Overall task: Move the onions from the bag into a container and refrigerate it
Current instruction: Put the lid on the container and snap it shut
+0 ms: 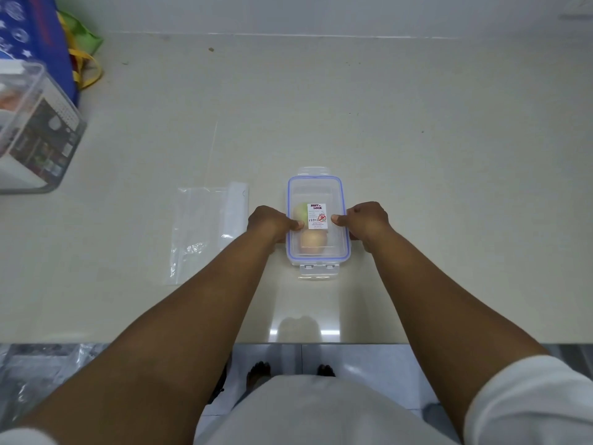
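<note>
A clear plastic container [317, 187] with a blue-sealed lid sits on the counter in front of me. A white label [317, 216] is stuck on the lid. Through the lid I see two onions: a pale green one [301, 209] and a tan one [313, 241]. My left hand [272, 222] grips the container's left side, thumb pressed on the lid. My right hand [365, 220] grips the right side, thumb on the lid too. The near [319, 271] and far [313, 170] end clips stick out unlatched. An empty clear zip bag [205, 229] lies flat to the left.
A larger clear storage box [35, 130] stands at the far left on the beige counter [417, 139]. Behind it are a blue bag [38, 30] and a green bag with yellow handles [83, 49]. The counter's front edge is near my body; tiled floor lies below.
</note>
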